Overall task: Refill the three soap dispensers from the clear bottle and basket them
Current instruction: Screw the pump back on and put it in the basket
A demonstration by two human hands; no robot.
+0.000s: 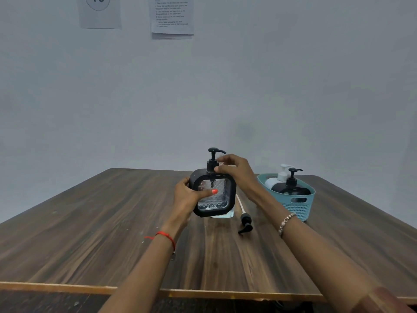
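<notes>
A square black soap dispenser [222, 195] with a clear patterned window is lifted above the table's middle. My left hand [188, 197] grips its left side, thumb across the window. My right hand [234, 169] pinches the collar of its black pump at the top. Behind it, mostly hidden, the base of the clear bottle [223, 215] stands on the table. A loose black pump with a white tube [244, 222] lies on the table just right of it. The teal basket [300, 208] at the right holds a white dispenser [274, 180] and a black dispenser [291, 188].
The wooden table [112, 222] reaches the wall at the back; its front edge runs along the bottom of the view. Two paper sheets [172, 14] hang on the wall above.
</notes>
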